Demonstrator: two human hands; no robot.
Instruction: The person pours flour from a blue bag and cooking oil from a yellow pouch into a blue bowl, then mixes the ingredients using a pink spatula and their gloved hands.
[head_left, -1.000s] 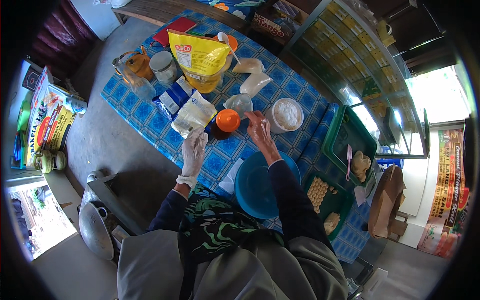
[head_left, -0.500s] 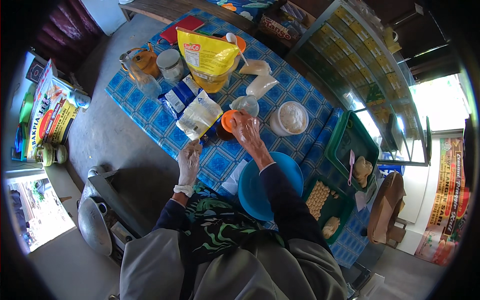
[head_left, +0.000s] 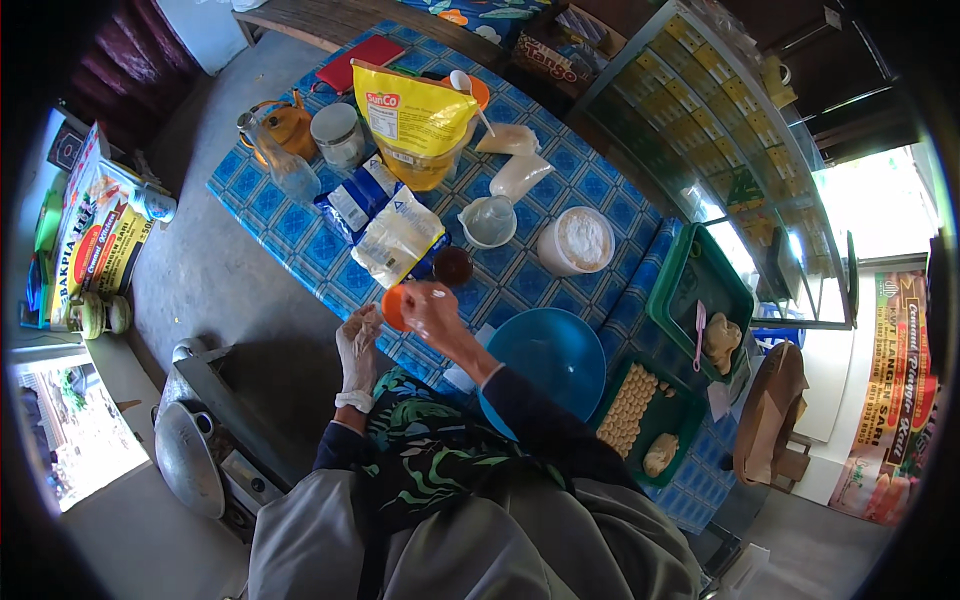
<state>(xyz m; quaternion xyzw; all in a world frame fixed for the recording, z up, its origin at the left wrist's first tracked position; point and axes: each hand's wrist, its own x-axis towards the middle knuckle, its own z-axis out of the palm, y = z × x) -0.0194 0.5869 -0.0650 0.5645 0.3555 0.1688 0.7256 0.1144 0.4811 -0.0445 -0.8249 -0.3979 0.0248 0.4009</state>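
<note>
Where the hands (head_left: 357, 350) (head_left: 430, 312) nearly meet, an orange lid (head_left: 393, 309) sits between.

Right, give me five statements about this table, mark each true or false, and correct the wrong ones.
1. The right hand grips an orange lid. True.
2. The orange kettle stands right of the yellow pouch. False: it stands to the left.
3. The left hand wears a pale glove. True.
4. The dough balls lie in the blue basin. False: they lie in a green tray.
5. The white tub holds white powder. True.
</note>
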